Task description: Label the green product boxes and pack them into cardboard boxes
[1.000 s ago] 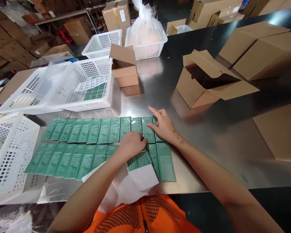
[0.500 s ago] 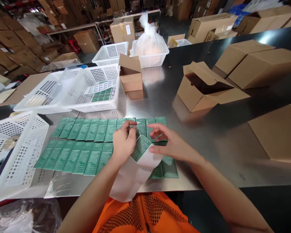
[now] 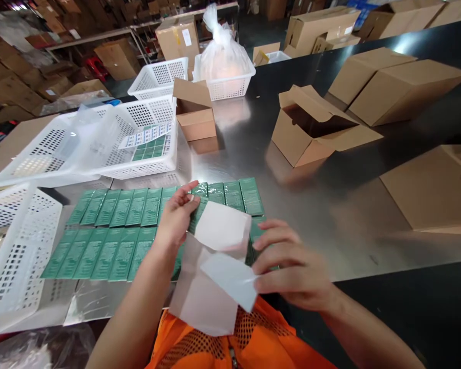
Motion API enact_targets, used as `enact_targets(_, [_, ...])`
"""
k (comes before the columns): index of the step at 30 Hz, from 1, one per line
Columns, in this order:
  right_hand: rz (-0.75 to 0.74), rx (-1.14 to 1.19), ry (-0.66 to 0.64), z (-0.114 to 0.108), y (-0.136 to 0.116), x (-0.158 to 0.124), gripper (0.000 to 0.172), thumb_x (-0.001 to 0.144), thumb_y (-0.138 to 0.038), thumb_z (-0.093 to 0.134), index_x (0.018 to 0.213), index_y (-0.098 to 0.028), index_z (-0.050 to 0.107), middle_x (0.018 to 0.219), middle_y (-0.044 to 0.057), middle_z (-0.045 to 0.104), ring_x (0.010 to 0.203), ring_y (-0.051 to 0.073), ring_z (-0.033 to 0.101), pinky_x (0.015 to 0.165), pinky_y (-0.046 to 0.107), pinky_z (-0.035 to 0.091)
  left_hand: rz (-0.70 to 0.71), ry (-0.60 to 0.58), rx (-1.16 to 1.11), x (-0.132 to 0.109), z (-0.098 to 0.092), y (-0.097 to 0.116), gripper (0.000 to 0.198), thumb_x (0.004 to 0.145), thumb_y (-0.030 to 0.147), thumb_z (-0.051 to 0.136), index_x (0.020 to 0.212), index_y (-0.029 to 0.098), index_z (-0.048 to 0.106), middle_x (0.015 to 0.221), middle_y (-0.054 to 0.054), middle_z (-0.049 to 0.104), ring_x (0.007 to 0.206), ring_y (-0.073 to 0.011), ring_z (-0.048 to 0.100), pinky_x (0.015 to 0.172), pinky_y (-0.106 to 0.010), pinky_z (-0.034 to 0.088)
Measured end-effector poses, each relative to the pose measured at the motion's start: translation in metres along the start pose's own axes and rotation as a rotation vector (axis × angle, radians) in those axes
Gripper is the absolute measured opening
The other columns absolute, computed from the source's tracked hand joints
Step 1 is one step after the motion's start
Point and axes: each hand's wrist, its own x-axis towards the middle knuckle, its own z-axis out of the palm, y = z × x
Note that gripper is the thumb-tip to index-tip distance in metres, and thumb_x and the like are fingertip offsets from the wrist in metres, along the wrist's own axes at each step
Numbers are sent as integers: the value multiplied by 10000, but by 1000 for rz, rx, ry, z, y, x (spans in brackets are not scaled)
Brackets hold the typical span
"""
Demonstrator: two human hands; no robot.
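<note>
My left hand (image 3: 179, 215) is closed on a green packet (image 3: 198, 214), thumb on top, index finger stretched out past it. A white sheet (image 3: 223, 225) covers most of that packet, and a larger translucent white sheet (image 3: 207, 294) hangs below it towards my vest. My right hand (image 3: 294, 264), slightly blurred, has its fingertips on the edge of a small pale sheet (image 3: 234, 279). Whether these sheets are joined, I cannot make out. Beneath and beside my hands, flat green packets (image 3: 125, 248) lie in two neat rows on the metal table (image 3: 326, 246).
White perforated baskets (image 3: 142, 166) stand at the left, one holding green packets and a printed sheet. An open small carton (image 3: 195, 123) and another open carton (image 3: 303, 133) stand beyond the rows. Closed cartons (image 3: 411, 92) are at the right. A knotted plastic bag (image 3: 223, 64) sits in a far basket.
White sheet now covers the green packet, whose face was showing before. My right hand has moved right and towards me, with a small pale sheet at its fingertips. The view has shifted slightly.
</note>
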Motion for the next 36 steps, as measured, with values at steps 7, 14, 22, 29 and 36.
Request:
enact_targets(7, [836,265,-49,-57,25,-4,86,852,-336,710,872,-252,711,805,1,660,759,158,594,699,297,470,-151,-571,622,-36,11,-6,241,798,400,600,847,201,727,661,-8,590,583,-145,487,515,-246,324])
enact_targets(14, [1088,369,-198,-38,48,-17,224,773,-418,705,823,-199,715,725,2,642,654,140,544,612,276,411,-91,-685,807,-77,42,-58,292,889,432,516,740,199,609,534,60,415,514,-127,367,508,-267,240])
enact_targets(22, [1084,88,-196,-21,53,-36,249,788,-252,699,1033,-219,668,702,-41,606,620,123,523,623,260,410,-119,-571,1060,-81,59,-66,326,895,361,466,604,214,471,519,34,431,527,-144,369,543,-287,230])
enact_targets(29, [1120,61,-177,-20,52,-40,605,769,-189,710,1310,-253,445,717,-61,631,599,136,568,615,268,445,-120,-596,1179,-80,67,-68,321,887,328,482,593,204,516,507,31,420,512,-140,357,542,-296,183])
enact_targets(36, [1053,22,-138,-17,51,-51,545,809,-221,689,1292,-270,442,753,-57,643,632,139,599,645,273,471,-103,-566,1232,-81,69,-68,310,875,314,497,589,204,545,504,19,457,515,-153,408,543,-295,203])
